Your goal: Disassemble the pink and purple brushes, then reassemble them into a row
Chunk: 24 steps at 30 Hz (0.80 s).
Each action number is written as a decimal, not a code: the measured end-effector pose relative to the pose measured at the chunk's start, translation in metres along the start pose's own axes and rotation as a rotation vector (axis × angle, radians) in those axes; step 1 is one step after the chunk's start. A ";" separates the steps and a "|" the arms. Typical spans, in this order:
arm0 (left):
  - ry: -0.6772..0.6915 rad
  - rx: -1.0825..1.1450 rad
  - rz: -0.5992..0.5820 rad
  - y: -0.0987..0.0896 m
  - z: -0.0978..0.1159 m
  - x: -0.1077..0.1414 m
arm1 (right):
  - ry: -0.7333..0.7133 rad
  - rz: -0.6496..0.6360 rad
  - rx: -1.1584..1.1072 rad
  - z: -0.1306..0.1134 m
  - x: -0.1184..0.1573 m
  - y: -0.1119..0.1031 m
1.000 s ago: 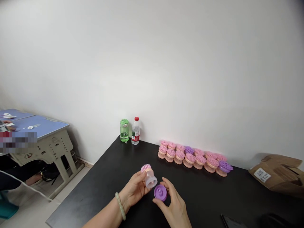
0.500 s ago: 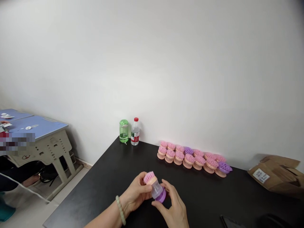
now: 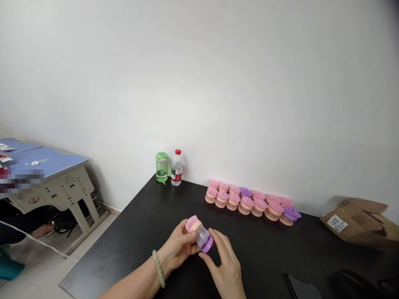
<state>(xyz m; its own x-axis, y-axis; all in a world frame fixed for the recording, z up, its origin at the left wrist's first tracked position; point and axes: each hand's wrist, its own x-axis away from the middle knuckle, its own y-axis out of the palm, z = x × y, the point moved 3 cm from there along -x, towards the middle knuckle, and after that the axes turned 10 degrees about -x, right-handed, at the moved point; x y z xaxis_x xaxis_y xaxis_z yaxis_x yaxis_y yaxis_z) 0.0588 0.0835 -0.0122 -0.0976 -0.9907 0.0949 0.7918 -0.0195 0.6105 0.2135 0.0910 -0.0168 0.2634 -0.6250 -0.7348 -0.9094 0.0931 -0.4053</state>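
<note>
My left hand [image 3: 177, 245], with a pale green bead bracelet [image 3: 158, 268] on its wrist, grips a scalp massage brush. The brush has a pink bristle head [image 3: 193, 223] and a translucent body [image 3: 202, 236]. A purple round cap [image 3: 207, 244] sits against the body's lower end. My right hand [image 3: 222, 265] is at that end, its fingertips on the cap and body. Part of the cap is hidden behind my fingers.
Several pink and purple brushes [image 3: 246, 203] stand in rows on the black table [image 3: 258, 253] by the wall. A green bottle [image 3: 161, 167] and a water bottle [image 3: 176, 168] stand in the corner. A phone [image 3: 301, 286] and cardboard packaging [image 3: 358, 224] lie right.
The purple cap, held apart from the brush body a second ago, now sits against its lower end. The brush has tilted, and the view has shifted slightly.
</note>
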 end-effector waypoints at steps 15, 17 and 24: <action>0.099 -0.139 0.086 0.008 0.003 0.002 | 0.015 -0.070 0.031 0.010 0.005 0.005; 0.130 -0.157 0.111 0.008 0.002 0.002 | 0.017 -0.073 0.045 0.011 0.005 0.005; 0.132 -0.167 0.133 0.008 0.000 0.002 | 0.017 -0.104 0.066 0.015 0.008 0.007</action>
<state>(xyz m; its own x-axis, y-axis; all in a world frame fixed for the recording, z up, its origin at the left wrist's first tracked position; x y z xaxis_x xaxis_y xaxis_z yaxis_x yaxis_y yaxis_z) 0.0654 0.0817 -0.0070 0.0849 -0.9949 0.0549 0.8821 0.1007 0.4602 0.2139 0.0986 -0.0338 0.3494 -0.6469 -0.6778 -0.8543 0.0771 -0.5141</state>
